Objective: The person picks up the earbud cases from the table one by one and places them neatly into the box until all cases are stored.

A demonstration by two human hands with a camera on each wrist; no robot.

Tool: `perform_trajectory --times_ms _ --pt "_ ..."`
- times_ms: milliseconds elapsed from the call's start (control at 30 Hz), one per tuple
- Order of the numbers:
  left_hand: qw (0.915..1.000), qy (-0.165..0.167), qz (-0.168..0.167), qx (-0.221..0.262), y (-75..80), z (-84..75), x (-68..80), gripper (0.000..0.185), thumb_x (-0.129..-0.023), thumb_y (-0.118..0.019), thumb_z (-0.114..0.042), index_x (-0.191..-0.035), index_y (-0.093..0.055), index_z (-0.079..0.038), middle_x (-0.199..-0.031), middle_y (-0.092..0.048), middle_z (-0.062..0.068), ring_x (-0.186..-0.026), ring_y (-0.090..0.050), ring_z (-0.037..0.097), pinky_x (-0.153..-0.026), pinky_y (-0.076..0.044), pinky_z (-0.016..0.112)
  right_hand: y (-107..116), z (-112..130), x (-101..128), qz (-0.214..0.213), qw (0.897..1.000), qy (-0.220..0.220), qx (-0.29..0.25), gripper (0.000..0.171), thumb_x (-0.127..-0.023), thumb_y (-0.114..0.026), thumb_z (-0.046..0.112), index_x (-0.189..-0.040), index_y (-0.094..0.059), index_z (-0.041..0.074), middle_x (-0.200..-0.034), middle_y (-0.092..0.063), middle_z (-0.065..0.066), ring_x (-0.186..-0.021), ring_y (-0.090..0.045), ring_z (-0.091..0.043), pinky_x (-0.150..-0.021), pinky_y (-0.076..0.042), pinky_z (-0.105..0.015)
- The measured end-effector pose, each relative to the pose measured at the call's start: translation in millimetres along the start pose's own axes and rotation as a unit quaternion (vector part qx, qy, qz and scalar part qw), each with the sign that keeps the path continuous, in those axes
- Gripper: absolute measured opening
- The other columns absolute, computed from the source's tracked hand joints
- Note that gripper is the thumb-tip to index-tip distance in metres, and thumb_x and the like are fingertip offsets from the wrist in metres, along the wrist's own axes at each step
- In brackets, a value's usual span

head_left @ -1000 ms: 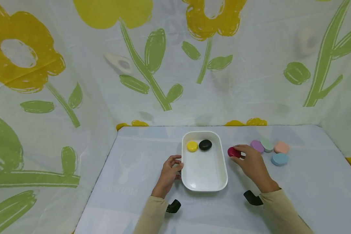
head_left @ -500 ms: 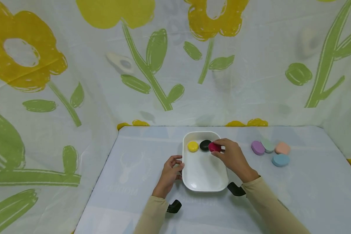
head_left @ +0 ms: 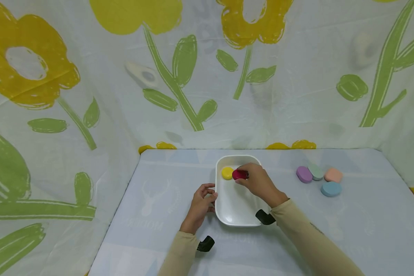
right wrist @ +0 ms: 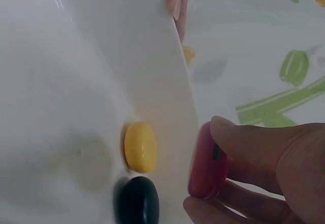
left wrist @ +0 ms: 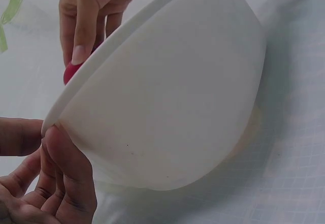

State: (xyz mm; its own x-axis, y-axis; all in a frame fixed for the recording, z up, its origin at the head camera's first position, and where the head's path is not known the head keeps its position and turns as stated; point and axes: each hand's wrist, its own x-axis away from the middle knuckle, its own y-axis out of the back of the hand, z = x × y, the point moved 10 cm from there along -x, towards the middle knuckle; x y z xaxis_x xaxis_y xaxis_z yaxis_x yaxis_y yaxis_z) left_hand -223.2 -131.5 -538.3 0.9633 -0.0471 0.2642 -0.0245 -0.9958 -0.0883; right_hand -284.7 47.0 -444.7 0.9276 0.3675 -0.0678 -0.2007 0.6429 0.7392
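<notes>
The right hand (head_left: 258, 183) pinches a red pebble (head_left: 239, 174) over the far end of the white tray (head_left: 239, 214), just beside the yellow pebble (head_left: 227, 173) and covering the black pebble (right wrist: 136, 201) in the head view. The left hand (head_left: 199, 205) grips the tray's left rim with curled fingers. On the counter (head_left: 158, 214), well to the right, lie purple (head_left: 304, 174), green (head_left: 316, 171), peach (head_left: 332, 174) and blue (head_left: 331, 188) pebbles.

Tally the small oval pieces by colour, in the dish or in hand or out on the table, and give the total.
Yellow: 1, in the white dish
Black: 1, in the dish
Red: 1, held by the right hand over the dish
Purple: 1, on the table
Green: 1, on the table
Pink: 1, on the table
Blue: 1, on the table
Total: 7
</notes>
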Motion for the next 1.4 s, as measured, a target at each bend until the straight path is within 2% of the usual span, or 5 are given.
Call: perform_trajectory --times_ms 467,633,1067,1267,1400 --pt "1.0 0.002 -0.001 0.007 0.1 1.9 -1.7 0.041 -0.105 -0.062 -0.005 -0.143 -0.052 0.002 -0.106 -0.06 0.007 -0.072 -0.057 0.013 -0.054 -0.053 0.025 -27.4 2.9 -16.9 0.058 0.998 -0.021 0.033 0.031 -0.088 -0.086 0.009 -0.115 -0.077 -0.004 -0.104 -0.075 -0.012 -0.091 -0.065 -0.023 -0.086 -0.059 -0.039" --pt "1.0 0.0 0.003 0.006 -1.0 1.2 -1.4 0.041 -0.105 -0.062 -0.005 -0.144 -0.051 0.002 -0.106 -0.06 0.006 -0.072 -0.057 0.013 -0.055 -0.053 0.025 -33.7 1.9 -18.1 0.06 0.997 -0.029 0.032 0.032 -0.088 -0.087 0.01 -0.114 -0.077 -0.004 -0.103 -0.075 -0.013 -0.091 -0.066 -0.025 -0.086 -0.06 -0.04" --pt "1.0 -0.002 0.0 0.004 -0.9 1.3 -2.0 0.041 -0.105 -0.062 -0.004 -0.144 -0.051 0.003 -0.104 -0.06 0.006 -0.071 -0.058 0.015 -0.054 -0.053 0.024 -44.4 4.9 -20.5 0.061 0.998 -0.008 0.018 0.033 -0.087 -0.087 0.005 -0.115 -0.076 -0.007 -0.105 -0.076 -0.016 -0.092 -0.069 -0.025 -0.087 -0.061 -0.039" --pt "1.0 0.001 0.0 0.004 -1.3 1.7 -1.4 0.041 -0.105 -0.062 -0.005 -0.143 -0.051 0.003 -0.106 -0.06 0.007 -0.071 -0.058 0.014 -0.055 -0.053 0.025 -44.8 4.2 -18.7 0.065 0.998 -0.02 0.003 0.035 -0.088 -0.086 0.006 -0.119 -0.075 -0.006 -0.113 -0.075 -0.018 -0.104 -0.07 -0.032 -0.094 -0.06 -0.044" --pt "1.0 0.004 -0.003 -0.002 -0.7 2.0 -0.4 0.04 -0.105 -0.062 -0.006 -0.143 -0.052 0.002 -0.109 -0.061 0.01 -0.07 -0.058 0.014 -0.056 -0.053 0.025 -35.9 2.9 -14.0 0.054 0.998 -0.025 -0.007 0.035 -0.09 -0.084 0.006 -0.122 -0.074 -0.005 -0.12 -0.074 -0.019 -0.112 -0.069 -0.038 -0.098 -0.058 -0.049"
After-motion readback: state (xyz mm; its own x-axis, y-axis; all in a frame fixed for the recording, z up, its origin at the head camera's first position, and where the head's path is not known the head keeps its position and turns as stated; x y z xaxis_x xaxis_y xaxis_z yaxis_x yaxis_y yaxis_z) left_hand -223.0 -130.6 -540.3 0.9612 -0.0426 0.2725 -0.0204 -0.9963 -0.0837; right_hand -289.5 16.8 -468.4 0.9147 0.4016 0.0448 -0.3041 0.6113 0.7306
